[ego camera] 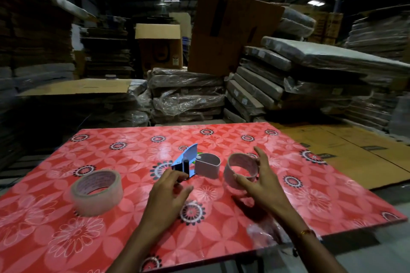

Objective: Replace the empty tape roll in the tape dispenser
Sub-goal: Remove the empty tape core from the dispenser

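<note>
Right grip: right hand (257, 182) pinches the empty core (241, 172), thumb outside; set it well aside
Left grip: left hand (170, 190) steadies the dispenser (193, 165), fingers curled on it; full roll (97, 191) waits left

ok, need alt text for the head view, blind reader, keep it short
A person's right hand holds an empty cardboard tape core beside a blue-and-grey tape dispenser that the left hand touches. They are on a red floral-patterned table. A full roll of beige tape lies to the left, with wrapped stacks of cardboard behind.
</note>
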Demonstrator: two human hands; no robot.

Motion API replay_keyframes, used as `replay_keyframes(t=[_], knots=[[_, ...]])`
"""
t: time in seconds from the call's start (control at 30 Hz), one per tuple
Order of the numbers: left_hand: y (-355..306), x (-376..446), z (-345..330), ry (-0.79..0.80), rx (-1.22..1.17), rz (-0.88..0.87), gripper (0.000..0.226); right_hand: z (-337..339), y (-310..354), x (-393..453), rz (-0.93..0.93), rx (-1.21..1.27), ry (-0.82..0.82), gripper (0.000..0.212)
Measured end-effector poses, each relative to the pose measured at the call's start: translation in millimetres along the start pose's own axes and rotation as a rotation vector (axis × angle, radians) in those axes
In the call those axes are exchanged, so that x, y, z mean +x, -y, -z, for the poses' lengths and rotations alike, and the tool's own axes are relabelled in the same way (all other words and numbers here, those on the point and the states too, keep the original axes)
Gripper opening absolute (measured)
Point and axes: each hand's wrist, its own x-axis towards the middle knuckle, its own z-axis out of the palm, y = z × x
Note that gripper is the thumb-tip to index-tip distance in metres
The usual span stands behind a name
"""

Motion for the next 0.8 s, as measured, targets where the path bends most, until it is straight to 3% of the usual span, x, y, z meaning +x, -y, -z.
replay_keyframes(t=[0.33, 0.53, 0.63, 0.8], knots=[[3, 0, 3, -0.008, 0.011, 0.073, 0.011, 29, -29, -2, -0.108, -0.133, 0.016, 0.091], [4, 0, 4, -0.007, -0.007, 0.09, 0.01, 9, -5, -12, 0.156, -0.48, -0.174, 0.073], [5, 0, 5, -0.023, -0.015, 0.093, 0.008, -18, 14, -18, 0.278, -0.353, -0.121, 0.056], [-1, 3, 11, -0.136, -0.039, 0.098, 0.008, -77, 47, -33, 0.297, -0.028, 0.056, 0.041]])
